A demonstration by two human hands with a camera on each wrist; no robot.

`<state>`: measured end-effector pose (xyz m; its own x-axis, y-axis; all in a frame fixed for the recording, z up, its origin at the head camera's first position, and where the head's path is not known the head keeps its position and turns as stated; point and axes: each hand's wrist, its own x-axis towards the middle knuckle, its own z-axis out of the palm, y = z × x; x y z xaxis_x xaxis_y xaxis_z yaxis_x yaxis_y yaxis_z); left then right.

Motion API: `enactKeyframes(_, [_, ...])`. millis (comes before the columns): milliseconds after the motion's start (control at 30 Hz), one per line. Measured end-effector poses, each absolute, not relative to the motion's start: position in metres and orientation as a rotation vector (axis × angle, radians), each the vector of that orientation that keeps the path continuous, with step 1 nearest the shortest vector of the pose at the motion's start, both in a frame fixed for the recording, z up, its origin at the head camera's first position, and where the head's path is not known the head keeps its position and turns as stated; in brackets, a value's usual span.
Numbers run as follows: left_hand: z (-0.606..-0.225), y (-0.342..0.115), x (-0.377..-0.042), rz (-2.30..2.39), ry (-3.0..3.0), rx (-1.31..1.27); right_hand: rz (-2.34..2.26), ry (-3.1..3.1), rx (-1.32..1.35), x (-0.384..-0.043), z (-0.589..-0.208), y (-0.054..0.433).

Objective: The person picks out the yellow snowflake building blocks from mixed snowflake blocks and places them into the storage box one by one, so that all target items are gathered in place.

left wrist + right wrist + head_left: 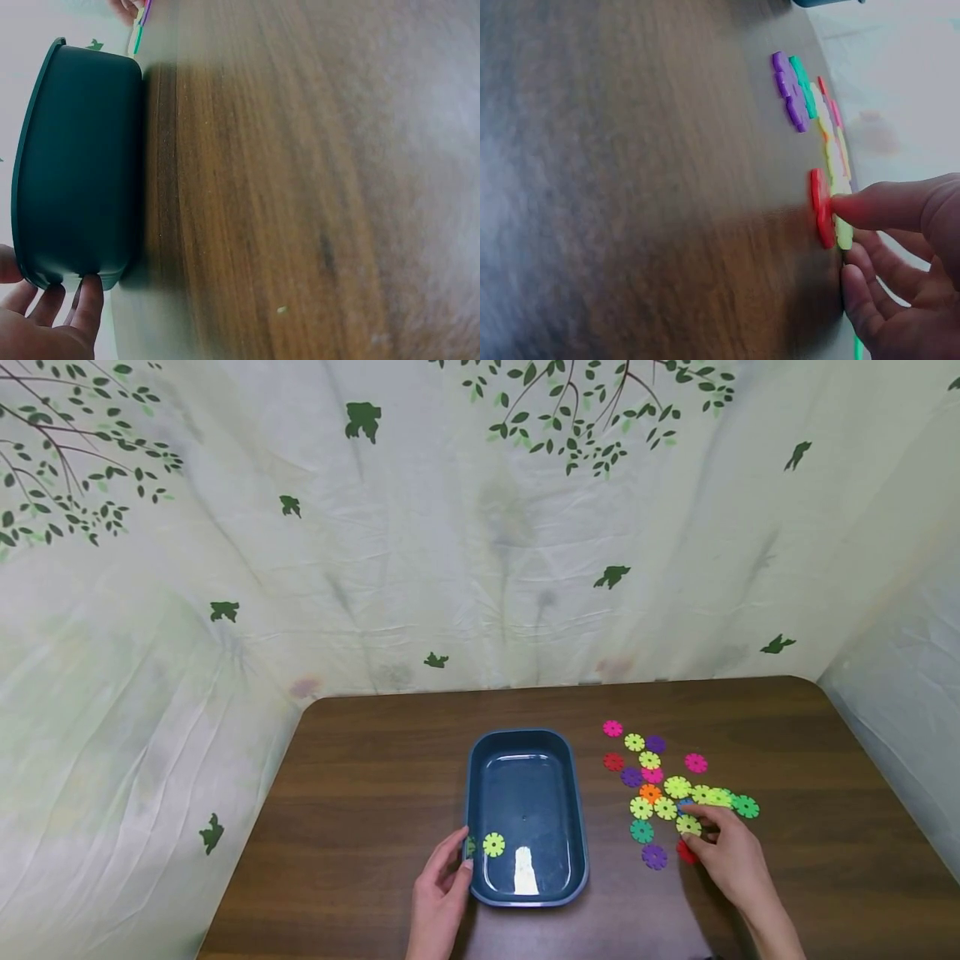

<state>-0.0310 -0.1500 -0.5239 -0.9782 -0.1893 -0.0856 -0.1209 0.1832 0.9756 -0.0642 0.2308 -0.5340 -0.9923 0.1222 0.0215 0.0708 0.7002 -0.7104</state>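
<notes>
My left hand holds the left rim of a blue rectangular plastic tray; in the left wrist view its fingers lie against the outer wall. One yellow-green flower-shaped disc lies inside the tray, near the left wall. To the right, my right hand pinches another yellow-green notched disc between thumb and fingers, at table level. A red disc lies right beside the thumb, and a blue disc is partly hidden under the fingers.
Several loose discs spread right of the tray, among them a purple one, an orange one and a green one. The brown wooden table meets a leaf-printed cloth at its back edge.
</notes>
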Motion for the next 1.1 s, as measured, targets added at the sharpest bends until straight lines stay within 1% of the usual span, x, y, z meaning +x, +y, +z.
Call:
enactKeyframes(400, [-0.524,-0.150,-0.031,-1.953,-2.366,0.308,1.170,-2.805,-0.161,-0.065,-0.532,0.229])
enactKeyframes(767, [-0.524,-0.150,-0.031,-1.939,-2.382,0.330,1.192,-2.922,-0.167,-0.069,-0.522,0.231])
enactKeyframes(1100, [-0.528,-0.150,-0.030,-1.975,-2.303,0.236,1.176,-2.938,-0.149,-0.072,-0.520,0.232])
